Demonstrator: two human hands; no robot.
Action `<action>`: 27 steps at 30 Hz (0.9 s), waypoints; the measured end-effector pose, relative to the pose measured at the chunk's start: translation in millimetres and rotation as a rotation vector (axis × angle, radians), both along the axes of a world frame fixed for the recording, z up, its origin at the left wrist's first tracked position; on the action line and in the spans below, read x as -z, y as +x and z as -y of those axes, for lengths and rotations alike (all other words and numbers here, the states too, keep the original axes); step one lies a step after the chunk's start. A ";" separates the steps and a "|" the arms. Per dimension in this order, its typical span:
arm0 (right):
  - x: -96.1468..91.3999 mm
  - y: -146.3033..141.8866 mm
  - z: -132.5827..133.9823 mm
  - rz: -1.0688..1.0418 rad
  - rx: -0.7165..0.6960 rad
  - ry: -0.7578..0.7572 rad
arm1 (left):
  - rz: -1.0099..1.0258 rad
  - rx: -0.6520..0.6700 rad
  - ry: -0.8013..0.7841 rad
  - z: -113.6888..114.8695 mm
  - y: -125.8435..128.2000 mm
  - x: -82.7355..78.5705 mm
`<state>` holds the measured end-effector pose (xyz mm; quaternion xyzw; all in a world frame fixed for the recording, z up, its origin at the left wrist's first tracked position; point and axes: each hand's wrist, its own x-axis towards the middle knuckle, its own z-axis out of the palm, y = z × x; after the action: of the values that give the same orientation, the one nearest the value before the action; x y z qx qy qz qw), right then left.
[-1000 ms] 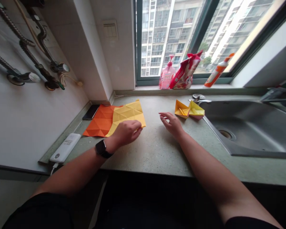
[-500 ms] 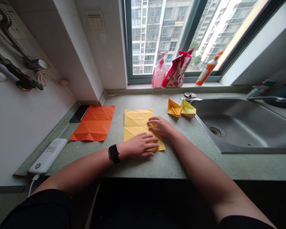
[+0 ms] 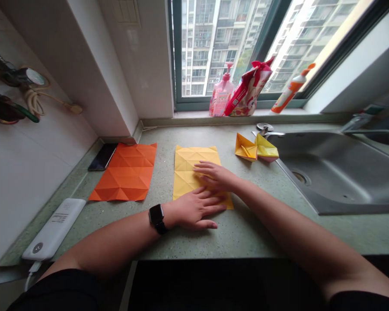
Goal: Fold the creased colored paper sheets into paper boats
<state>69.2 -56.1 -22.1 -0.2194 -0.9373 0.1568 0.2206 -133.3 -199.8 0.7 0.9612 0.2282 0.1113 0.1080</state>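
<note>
Nearest me, my left hand (image 3: 194, 210) lies flat across the lower part of a creased yellow origami sheet (image 3: 191, 170), and my right hand (image 3: 216, 177) rests its fingers on the sheet just above, the two close but apart. The sheet sits mid-way along the speckled stone countertop (image 3: 246, 242). A creased orange origami sheet (image 3: 125, 172) lies left of it; farther right, two folded paper boats (image 3: 256, 147) sit by the steel sink (image 3: 330, 172).
</note>
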 end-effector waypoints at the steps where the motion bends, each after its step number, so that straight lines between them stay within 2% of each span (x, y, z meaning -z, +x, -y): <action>1: -0.4 -8.8 -2.2 0.032 -0.059 -0.018 | 0.009 -0.003 0.009 0.2 0.5 0.2; 4: -2.4 -35.4 -14.6 0.145 -0.150 -0.030 | 0.009 -0.017 0.018 1.1 1.8 -1.5; 8: -5.9 -62.2 -36.4 0.310 -0.173 -0.009 | -0.070 -0.013 -0.011 2.5 2.7 -8.4; 11: -5.0 -77.3 -51.2 0.350 -0.170 0.006 | -0.089 -0.021 -0.021 3.7 2.9 -12.0; 15: -1.8 -100.1 -73.7 0.355 -0.109 0.009 | -0.085 -0.035 -0.030 4.9 3.0 -12.0; 18: -6.0 -113.9 -97.4 0.404 0.028 -0.002 | -0.080 -0.031 -0.039 4.5 2.8 -10.8; 20: -13.3 -114.3 -113.1 0.431 0.184 -0.016 | -0.078 -0.033 -0.043 3.9 2.4 -10.1; 23: -25.6 -96.1 -122.0 0.396 0.399 -0.031 | -0.082 -0.040 -0.059 3.0 2.1 -9.3; 25: -28.8 -74.9 -110.9 0.284 0.354 -0.002 | -0.086 -0.041 -0.075 2.6 2.4 -9.1; 27: -24.5 -52.4 -88.1 0.202 0.220 0.005 | -0.087 -0.043 -0.090 2.4 3.0 -8.7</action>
<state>16.8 32.0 2.5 -0.3348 -0.9255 0.1066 0.1415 -130.3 -202.2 9.4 0.9541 0.2582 0.0615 0.1388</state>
